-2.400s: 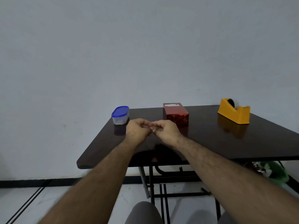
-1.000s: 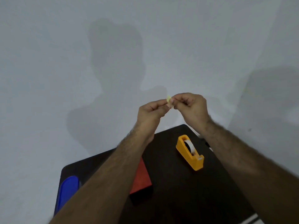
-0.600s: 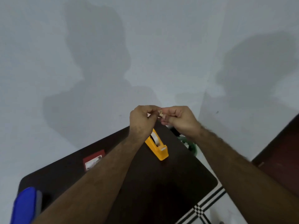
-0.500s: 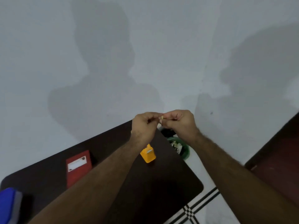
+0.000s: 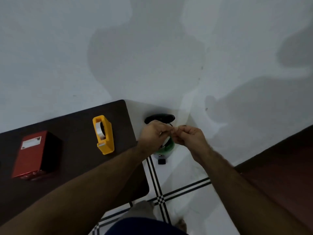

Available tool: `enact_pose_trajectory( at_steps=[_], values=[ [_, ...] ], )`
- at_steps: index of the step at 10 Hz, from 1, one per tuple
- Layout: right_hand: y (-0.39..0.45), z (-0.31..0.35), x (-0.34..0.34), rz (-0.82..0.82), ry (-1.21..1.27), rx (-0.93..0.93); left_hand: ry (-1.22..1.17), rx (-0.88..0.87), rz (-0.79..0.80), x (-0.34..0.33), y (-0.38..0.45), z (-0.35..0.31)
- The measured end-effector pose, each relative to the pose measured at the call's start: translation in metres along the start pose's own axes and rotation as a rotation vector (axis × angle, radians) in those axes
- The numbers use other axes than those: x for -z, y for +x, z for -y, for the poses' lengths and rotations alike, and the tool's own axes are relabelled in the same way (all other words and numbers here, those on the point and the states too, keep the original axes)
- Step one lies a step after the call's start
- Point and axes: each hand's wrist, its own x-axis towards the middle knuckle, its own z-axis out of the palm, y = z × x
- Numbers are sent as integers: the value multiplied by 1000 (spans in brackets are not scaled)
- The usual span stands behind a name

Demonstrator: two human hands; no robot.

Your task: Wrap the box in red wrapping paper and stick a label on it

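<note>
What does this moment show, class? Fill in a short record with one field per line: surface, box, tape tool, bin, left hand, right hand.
surface: dark wooden table, seen from above
box: red-wrapped rectangular box with a white label on top, lying on the table
tape tool: yellow plastic tape dispenser, on the table to the right of the box
bin: green waste bin on the floor past the table's edge
left hand: left hand over the bin, fingertips pinched
right hand: right hand meeting the left; what they pinch is too small to tell

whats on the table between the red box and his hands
In the head view, only the yellow tape dispenser stands between the red box and the hands, which are past the table edge.
</note>
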Motion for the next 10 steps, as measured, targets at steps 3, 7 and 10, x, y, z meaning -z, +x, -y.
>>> enact_pose_trajectory(
  at_steps=[3, 7, 10],
  values=[
    [100, -67, 44, 144, -634, -37, -358, 838, -122, -113, 34, 72],
    [302, -221, 93, 406, -1240, -305, -219, 1324, -224, -255, 95, 287],
    [376, -306, 67, 501, -1320, -236, -282, 1433, -240, -336, 94, 380]
  ],
)
